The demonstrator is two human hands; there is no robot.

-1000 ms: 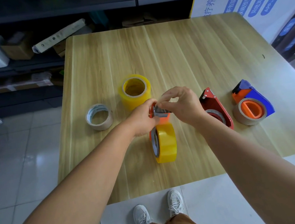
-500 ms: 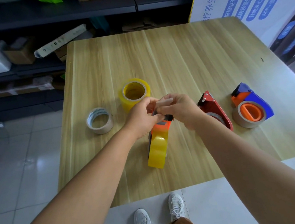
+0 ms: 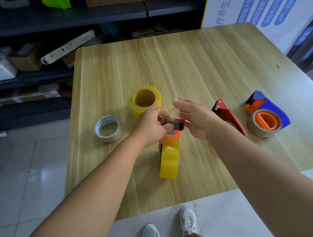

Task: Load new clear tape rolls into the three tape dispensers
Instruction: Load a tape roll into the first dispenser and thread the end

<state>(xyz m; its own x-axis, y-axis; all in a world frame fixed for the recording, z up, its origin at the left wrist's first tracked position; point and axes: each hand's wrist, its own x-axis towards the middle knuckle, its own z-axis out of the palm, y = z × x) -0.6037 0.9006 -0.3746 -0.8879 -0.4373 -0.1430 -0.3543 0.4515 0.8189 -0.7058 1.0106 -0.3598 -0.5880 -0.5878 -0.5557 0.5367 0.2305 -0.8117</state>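
An orange tape dispenser [image 3: 173,134] stands at the table's middle with a yellowish clear tape roll [image 3: 168,160] mounted in it. My left hand [image 3: 151,127] pinches the dispenser's front end by the blade. My right hand [image 3: 194,117] hovers just right of it, fingers straight, with a strip of clear tape stretched against them. A second yellowish clear roll [image 3: 145,100] lies flat behind. A red dispenser [image 3: 229,116] stands to the right. Further right, a blue and orange dispenser [image 3: 266,113] holds a brownish roll.
A nearly used-up roll with a white core [image 3: 108,128] lies at the left of the wooden table [image 3: 194,65]. Dark shelves with boxes stand behind the table. A printed board leans at the back right. My shoes show below the table's front edge.
My right hand has let go of the dispenser's front and opened, fingers now straight. The dispenser has swung so its roll points toward me. My left hand keeps its pinch.
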